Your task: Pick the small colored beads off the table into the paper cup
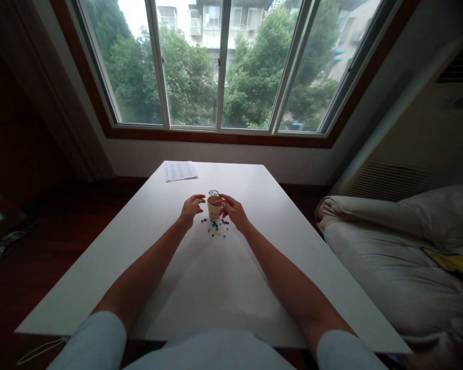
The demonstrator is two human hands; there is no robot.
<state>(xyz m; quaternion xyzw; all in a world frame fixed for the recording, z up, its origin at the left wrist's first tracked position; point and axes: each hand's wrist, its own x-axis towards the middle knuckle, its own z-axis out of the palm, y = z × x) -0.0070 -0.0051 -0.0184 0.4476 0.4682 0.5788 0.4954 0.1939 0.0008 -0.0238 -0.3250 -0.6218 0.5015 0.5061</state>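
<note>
A pale paper cup [213, 211] stands upright near the middle of the white table [254, 288], its brown inside showing. My right hand [233, 210] grips the cup's right side, with fingers at the rim and along the wall. On the other side, my left hand [192, 209] is just left of the cup, fingers apart and holding nothing. Small blue, yellow and dark beads [215, 224] lie scattered on the tabletop in front of the cup. Right behind it is a small clear round object with a dark outline [213, 192]; its kind is unclear.
Printed papers [181, 170] lie at the table's far left corner. To the right is a couch with a light cover [374, 246]. A wide window [219, 72] is beyond the far edge, and a white cord [40, 350] hangs by the near left corner.
</note>
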